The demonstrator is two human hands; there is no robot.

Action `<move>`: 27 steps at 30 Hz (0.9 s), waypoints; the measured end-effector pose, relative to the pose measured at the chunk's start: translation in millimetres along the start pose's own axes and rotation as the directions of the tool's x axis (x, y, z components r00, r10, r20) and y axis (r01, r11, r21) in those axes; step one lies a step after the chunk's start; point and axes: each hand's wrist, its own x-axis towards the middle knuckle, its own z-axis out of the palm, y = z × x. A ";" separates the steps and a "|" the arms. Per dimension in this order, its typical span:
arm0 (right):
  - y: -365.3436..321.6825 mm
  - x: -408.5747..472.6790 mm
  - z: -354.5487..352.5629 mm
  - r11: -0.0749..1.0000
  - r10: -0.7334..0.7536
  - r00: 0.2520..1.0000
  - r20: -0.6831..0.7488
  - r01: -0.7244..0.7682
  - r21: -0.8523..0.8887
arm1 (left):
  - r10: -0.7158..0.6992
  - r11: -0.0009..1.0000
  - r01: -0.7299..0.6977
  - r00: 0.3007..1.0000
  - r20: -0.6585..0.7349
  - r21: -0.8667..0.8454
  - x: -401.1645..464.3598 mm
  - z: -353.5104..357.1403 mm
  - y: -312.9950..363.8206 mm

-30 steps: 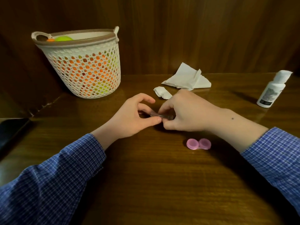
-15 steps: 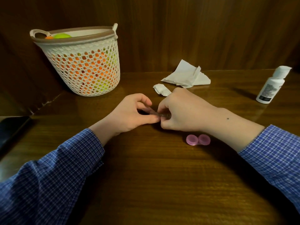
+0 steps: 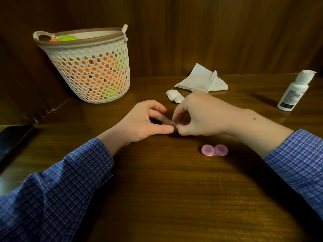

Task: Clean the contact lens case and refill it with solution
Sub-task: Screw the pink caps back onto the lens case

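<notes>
A small clear lens case body (image 3: 170,122) is held just above the wooden table (image 3: 166,189) at its middle. My left hand (image 3: 139,123) pinches its left end between thumb and fingers. My right hand (image 3: 204,116) pinches its right end with curled fingers, hiding most of it. Two round pink lids (image 3: 214,150) lie side by side on the table below my right wrist. A white solution bottle (image 3: 293,92) with a flip cap stands at the far right, apart from both hands.
A white mesh basket (image 3: 90,67) with orange and green things inside stands at the back left. A crumpled white tissue (image 3: 202,81) and a small wad (image 3: 174,95) lie behind my hands. A dark flat object (image 3: 10,142) lies at the left edge.
Both hands stay together on the clear piece at the same spot; only my fingers have shifted slightly. The lids, bottle and tissues have not moved.
</notes>
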 end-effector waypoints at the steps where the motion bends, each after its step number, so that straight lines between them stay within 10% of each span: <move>1: 4.9 0.9 -2.1 0.999 0.012 1.000 0.023 -0.012 0.041 | 0.008 1.000 -0.008 1.000 0.005 0.013 0.0 -0.5 -1.0; 14: 46.7 8.9 6.6 0.653 0.346 0.924 0.162 -0.362 0.666 | 0.013 0.995 -0.016 1.000 0.028 0.097 3.2 1.3 -6.7; 23: 34.4 -35.3 -10.3 0.793 0.369 0.875 -0.314 -0.120 0.598 | 0.000 0.990 0.006 0.999 -0.040 0.138 3.1 7.4 -5.1; 27: 35.0 -96.1 -6.4 0.868 0.199 0.974 -0.107 -0.124 0.481 | 0.041 0.996 -0.040 0.999 -0.011 0.085 2.4 11.6 -4.9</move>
